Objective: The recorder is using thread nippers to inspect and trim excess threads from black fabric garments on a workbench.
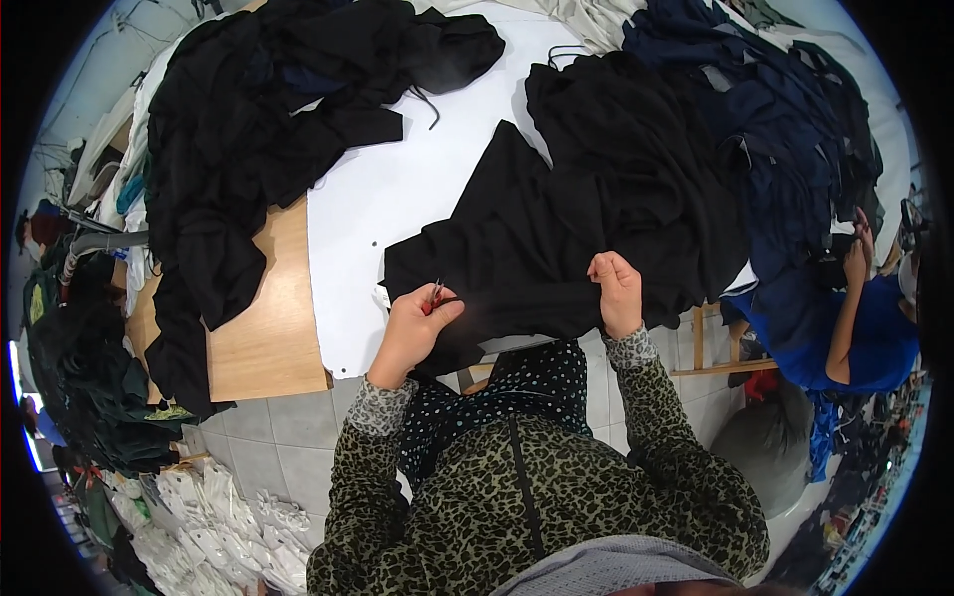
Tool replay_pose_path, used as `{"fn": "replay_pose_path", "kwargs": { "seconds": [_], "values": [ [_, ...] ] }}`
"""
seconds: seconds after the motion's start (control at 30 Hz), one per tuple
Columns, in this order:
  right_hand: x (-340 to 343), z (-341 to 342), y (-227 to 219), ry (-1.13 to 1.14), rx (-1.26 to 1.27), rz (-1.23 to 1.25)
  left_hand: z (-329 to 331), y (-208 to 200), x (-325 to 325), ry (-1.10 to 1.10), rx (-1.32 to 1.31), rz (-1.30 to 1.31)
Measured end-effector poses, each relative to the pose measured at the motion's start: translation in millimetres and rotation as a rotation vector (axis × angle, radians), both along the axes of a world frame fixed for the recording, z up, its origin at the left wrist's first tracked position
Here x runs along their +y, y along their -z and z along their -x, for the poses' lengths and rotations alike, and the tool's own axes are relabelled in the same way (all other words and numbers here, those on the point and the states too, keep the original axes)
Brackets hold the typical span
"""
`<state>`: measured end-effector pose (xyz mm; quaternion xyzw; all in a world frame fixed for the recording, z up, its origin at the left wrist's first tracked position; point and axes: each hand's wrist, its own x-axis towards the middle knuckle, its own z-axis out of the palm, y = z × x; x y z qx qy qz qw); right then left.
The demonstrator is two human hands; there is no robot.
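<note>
A black garment [542, 238] lies spread over the near edge of the table, one edge of it drawn out in a straight band between my hands. My left hand [405, 333] is closed at the band's left end, thumb and finger pinching the cloth. Small red-handled snips [432, 301] with a thin metal tip sit in that same hand, mostly hidden by the fingers. At the band's other end, my right hand [619, 293] is closed on the cloth, its fingers curled.
Black garments [229, 139] are heaped at the left and far left of the white-topped table [353, 223]. Navy garments [765, 129] pile up at the far right. A co-worker in a blue top [860, 338] is at the right. White pieces [214, 526] lie low at the left.
</note>
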<state>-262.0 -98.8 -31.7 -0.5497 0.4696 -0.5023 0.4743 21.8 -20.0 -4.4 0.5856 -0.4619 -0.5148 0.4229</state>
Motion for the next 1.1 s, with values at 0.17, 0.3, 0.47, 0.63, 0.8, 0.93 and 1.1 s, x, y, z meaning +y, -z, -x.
{"fn": "replay_pose_path", "kwargs": {
  "seconds": [0.17,0.3,0.47,0.63,0.8,0.93,1.1],
  "values": [
    [-0.7,-1.0,-1.5,-0.017,0.009,0.006,0.3,3.1,-0.6,-0.023,-0.005,0.043],
    [-0.6,-2.4,-6.3,-0.076,0.026,0.009,1.3,3.1,-1.2,-0.032,0.002,0.042],
    [-1.7,-0.5,-13.4,-0.195,0.065,-0.020,1.4,-0.6,-1.8,-0.049,0.042,0.011],
    [-4.9,0.2,-17.5,-0.325,0.074,-0.059,1.0,-4.4,-2.4,-0.065,0.063,0.012],
    [-5.1,3.6,-38.7,-0.818,0.429,-0.252,-17.7,-3.0,-2.5,-0.199,0.132,0.070],
    [-15.9,9.4,-50.0,-0.855,0.501,-0.134,-52.6,-3.1,5.4,-0.372,0.118,0.091],
    [-24.1,21.5,-46.4,-0.797,0.302,-0.343,-69.1,3.7,16.4,-0.417,0.122,0.103]
  ]
}}
